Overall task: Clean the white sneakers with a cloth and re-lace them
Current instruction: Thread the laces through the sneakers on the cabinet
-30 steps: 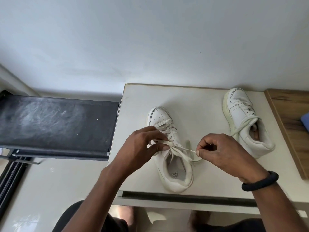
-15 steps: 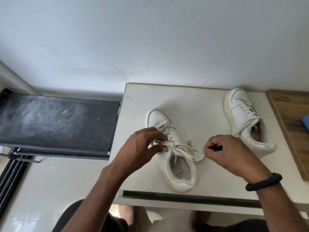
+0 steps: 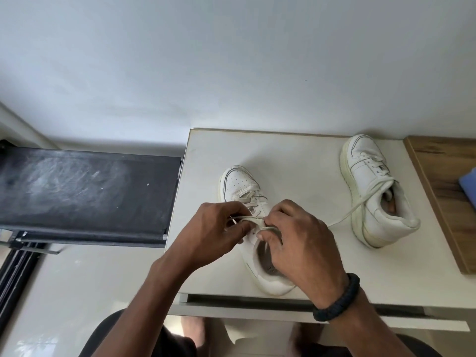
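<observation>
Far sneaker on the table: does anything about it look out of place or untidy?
Yes. The far sneaker has one lace hanging loose, trailing out of the shoe and across the table toward the hands. It looks untied, while both hands work the laces of the near sneaker.

White near sneaker (image 3: 240,185), toe dotted with small perforations, dark-edged stitching; cream lace (image 3: 253,220). White far sneaker (image 3: 371,171), yellowed sole. Off-white table (image 3: 296,161). Black braided wristband (image 3: 340,297). Brown wood-grain board (image 3: 443,181). Blue cloth (image 3: 469,185). Black scuffed shelf (image 3: 85,191).
</observation>
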Available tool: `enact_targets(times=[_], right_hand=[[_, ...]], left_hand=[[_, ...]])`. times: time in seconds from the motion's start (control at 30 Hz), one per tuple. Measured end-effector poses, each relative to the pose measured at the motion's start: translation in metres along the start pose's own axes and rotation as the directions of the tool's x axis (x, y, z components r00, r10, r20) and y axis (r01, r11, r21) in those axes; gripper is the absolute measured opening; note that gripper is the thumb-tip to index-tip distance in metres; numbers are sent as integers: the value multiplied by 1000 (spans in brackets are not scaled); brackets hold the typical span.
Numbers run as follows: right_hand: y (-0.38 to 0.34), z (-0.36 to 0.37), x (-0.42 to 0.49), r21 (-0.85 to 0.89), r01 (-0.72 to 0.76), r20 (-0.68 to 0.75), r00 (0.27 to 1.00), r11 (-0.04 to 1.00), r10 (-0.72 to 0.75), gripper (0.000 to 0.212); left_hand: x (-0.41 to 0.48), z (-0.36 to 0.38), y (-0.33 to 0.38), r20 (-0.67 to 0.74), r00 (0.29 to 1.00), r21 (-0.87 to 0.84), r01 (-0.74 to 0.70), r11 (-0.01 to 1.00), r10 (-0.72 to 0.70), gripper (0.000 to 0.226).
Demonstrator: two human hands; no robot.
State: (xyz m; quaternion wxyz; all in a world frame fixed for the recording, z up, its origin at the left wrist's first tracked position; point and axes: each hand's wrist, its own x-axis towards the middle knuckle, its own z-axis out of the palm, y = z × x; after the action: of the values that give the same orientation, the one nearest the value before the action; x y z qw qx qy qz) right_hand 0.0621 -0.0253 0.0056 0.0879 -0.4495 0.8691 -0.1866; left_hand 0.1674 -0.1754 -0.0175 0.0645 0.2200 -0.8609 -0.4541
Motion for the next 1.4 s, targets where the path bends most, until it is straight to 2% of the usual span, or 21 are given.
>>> enact_targets(times=[0.1,0.3,0.43,0.57,0.67,0.87,0.93,1.0,1.1,1.2,1.3,1.4], right_hand=[[8,-2,3,18,42,23,999,999,-42,15],[11,3,7,-22,67,-64,996,997,-69,4],[10,14,10,120,88,-125,989,989,-73,7],[18,16,14,296,16,-83,997,955,9,8],[26,16,15,265,-34,-26,999,964,42,11],[4,12,1,228,4,2,1000,974,-5,49],[-7,14,-2,146,-11,32,999,989,6,65],[-15,21,-3,28,-21,19,1000,999,20,69],[-17,28,1,-34,-22,-44,999,999,21,46],[-11,25,4,12,3,-63,998,1000,-3,26],[-4,19,5,82,21,-65,998,996,-15,14],[7,15,11,158,19,-76,997,987,-7,4]], left_hand=[[-1,3,0,-2,999,-43,41,998,-41,10],[4,11,3,-184,982,-50,22,999,-31,20],[6,7,2,-261,965,-11,19,1000,-21,26],[5,-6,-3,-212,976,33,61,998,-53,18],[2,-13,-4,-144,989,86,53,995,-40,12],[-2,-16,1,-142,988,12,67,998,-64,7],[-2,-17,1,-136,988,-20,70,997,-72,7],[-1,-17,1,-140,987,-38,69,997,-74,7],[-1,-16,1,-146,987,-34,64,997,-68,6],[-1,-16,-1,-146,987,-16,57,998,-59,7],[-1,-16,-3,-130,990,-1,58,998,-57,8],[0,-16,-6,-102,994,12,39,999,-38,22]])
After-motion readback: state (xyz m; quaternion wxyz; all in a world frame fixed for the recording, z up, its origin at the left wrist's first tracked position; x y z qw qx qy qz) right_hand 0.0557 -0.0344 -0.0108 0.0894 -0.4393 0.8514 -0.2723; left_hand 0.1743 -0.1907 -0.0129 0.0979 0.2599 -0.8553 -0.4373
